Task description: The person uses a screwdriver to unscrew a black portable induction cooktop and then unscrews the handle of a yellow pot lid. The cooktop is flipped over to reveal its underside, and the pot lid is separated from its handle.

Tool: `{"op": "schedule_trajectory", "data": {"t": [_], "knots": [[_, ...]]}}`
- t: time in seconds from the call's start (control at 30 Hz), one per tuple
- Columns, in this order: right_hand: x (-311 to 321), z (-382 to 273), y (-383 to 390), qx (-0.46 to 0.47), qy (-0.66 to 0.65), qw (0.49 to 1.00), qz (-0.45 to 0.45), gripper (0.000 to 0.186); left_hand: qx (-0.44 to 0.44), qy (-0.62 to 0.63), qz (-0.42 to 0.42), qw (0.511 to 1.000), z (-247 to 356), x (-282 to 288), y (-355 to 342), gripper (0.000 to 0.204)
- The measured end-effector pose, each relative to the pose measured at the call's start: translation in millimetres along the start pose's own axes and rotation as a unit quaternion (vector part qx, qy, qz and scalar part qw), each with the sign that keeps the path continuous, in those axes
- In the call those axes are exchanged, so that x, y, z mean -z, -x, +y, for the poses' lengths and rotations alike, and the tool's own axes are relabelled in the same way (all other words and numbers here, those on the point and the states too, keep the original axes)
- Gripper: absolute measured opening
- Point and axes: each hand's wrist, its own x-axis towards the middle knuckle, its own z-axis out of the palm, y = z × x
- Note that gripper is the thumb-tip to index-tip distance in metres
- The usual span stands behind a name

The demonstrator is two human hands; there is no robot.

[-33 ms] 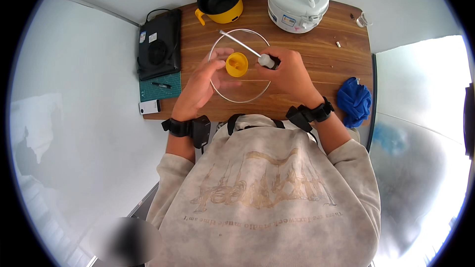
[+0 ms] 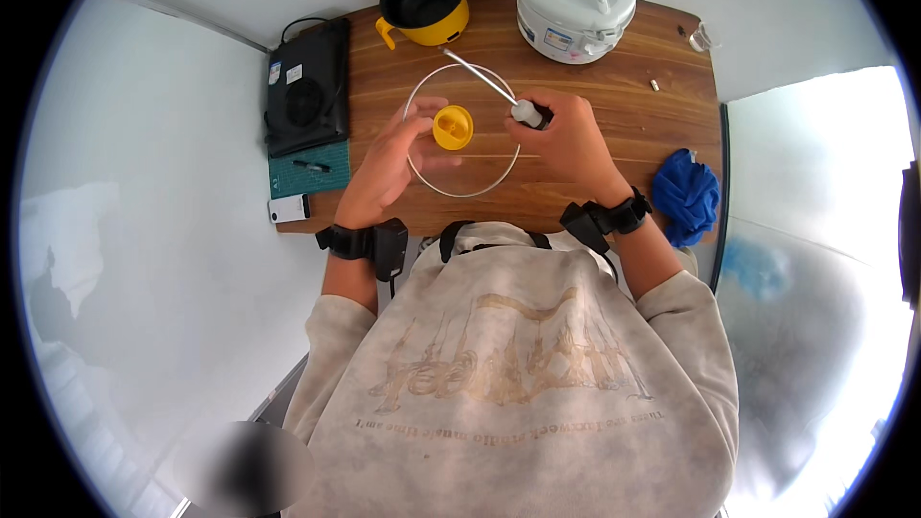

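My left hand (image 2: pixel 395 149) is closed at the left side of a round, clear pot lid (image 2: pixel 487 192) with a thin metal rim. Its fingers show faintly through the lid. The thumb touches a yellow, cup-shaped knob (image 2: pixel 453 128) near the lid's middle, hollow side up. Whether the knob is fixed to the lid, I cannot tell. My right hand (image 2: pixel 571 139) is wrapped round the handle of a screwdriver (image 2: pixel 526 113), grey and black, at the lid's right edge. Its silver shaft slants up and left over the lid, the tip apart from the knob.
A yellow pot with a black inside (image 2: pixel 422 10) and a white rice cooker (image 2: pixel 576 5) stand along the back. At left lie a black bag (image 2: pixel 307 86), a green cutting mat (image 2: pixel 326 177), a pen and a white phone-like device (image 2: pixel 289 208). A blue cloth (image 2: pixel 687 197) sits at right.
The screwdriver has shifted slightly right, its tip now higher and further right. The yellow knob has moved a little left with my left thumb. Both hands keep their holds.
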Motion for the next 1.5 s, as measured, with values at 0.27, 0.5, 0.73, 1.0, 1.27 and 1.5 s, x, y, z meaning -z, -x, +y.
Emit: {"op": "schedule_trajectory", "data": {"t": [0.27,0.5,0.73,1.0,1.27,1.5], "knots": [[-7,156,0,-0.143,0.096,0.985,0.023,0.024,0.072,0.080,0.086,0.990,-88,95,-34,0.034],[-39,240,3,-0.174,0.123,0.977,0.001,0.026,0.117,0.103,0.114,0.981,-142,140,-42,0.030],[-76,248,-24,-0.166,0.129,0.978,-0.006,0.026,0.125,0.152,0.137,0.971,-178,156,-56,0.030],[-105,246,-50,-0.213,0.103,0.971,-0.029,0.027,0.151,0.179,0.142,0.962,-183,157,-65,0.041],[-102,232,-58,-0.250,0.092,0.963,-0.039,0.028,0.138,0.163,0.171,0.962,-201,167,-77,0.042],[-99,228,-66,-0.328,-0.039,0.943,-0.048,0.027,0.135,0.129,0.252,0.950,-207,178,-95,0.034]]}}
